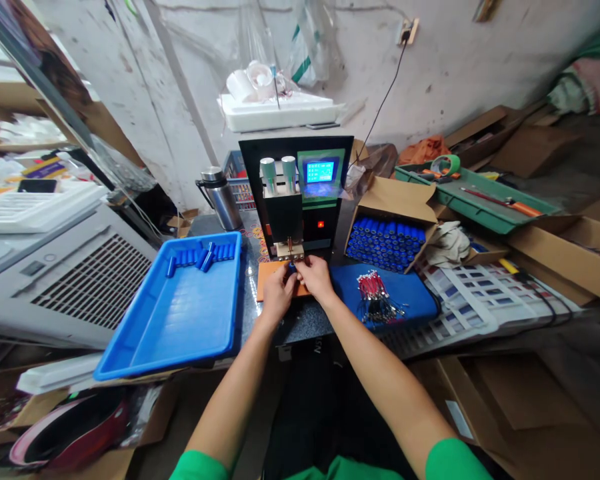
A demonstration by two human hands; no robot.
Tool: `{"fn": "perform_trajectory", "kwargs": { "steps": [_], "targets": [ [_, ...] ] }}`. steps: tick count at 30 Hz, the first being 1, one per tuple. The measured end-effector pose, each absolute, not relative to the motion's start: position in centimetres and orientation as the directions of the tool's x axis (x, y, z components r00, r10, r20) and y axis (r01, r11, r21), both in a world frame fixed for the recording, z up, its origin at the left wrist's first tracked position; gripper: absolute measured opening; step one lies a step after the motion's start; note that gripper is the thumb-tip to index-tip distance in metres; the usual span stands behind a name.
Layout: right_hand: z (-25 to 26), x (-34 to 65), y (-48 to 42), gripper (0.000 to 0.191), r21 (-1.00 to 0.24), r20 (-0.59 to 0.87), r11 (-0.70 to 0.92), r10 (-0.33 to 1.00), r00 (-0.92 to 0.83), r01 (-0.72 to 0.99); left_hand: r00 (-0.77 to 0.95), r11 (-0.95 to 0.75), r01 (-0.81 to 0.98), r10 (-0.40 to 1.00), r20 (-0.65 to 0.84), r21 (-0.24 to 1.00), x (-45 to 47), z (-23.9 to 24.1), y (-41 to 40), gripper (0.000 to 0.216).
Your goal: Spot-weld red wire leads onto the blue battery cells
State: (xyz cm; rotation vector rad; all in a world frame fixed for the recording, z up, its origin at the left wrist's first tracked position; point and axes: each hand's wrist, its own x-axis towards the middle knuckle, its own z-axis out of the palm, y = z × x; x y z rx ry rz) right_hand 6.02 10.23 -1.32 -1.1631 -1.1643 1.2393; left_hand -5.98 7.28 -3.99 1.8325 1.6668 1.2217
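Observation:
My left hand [277,293] is closed around a blue battery cell [293,267], of which only a sliver shows between my fingers. Beside it my right hand [316,279] pinches at the cell's end; whatever lies in those fingertips is too small to make out. Both hands are over an orange board [266,280], right under the electrode head [290,251] of a black spot welder [329,230] with a lit blue screen. To the right, red and black wire leads [375,293] lie bunched on a blue pad [345,285].
At left stands a blue tray [180,320] with several blue cells along its far side. An open carton [400,193] packed with blue cells is right of the welder. Behind are a steel flask [223,200] and, farther right, a green tool tray [485,203].

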Motion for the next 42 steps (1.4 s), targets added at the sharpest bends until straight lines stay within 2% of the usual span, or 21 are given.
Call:
{"fn": "perform_trajectory", "kwargs": {
  "steps": [11, 27, 42],
  "targets": [
    [-1.15, 5.74, 10.09, 0.02, -0.992, -0.015, -0.013, 1.0, 0.015, -0.126, -0.099, -0.217, 0.604, 0.934, 0.342, 0.767, -5.85, -3.92, 7.17, 0.034],
    [-0.52, 5.62, 9.69, 0.018, -0.992, -0.019, -0.014, 0.999, 0.041, -0.123, -0.089, -0.231, 0.617, 0.929, 0.358, 0.752, -5.65, -3.5, 6.89, 0.026],
    [-1.22, 5.85, 10.01, 0.021, -0.996, -0.009, -0.008, 1.0, 0.01, -0.092, -0.117, -0.216, 0.6, 0.929, 0.352, 0.77, -5.6, -4.06, 7.1, 0.028]
  ]
}}
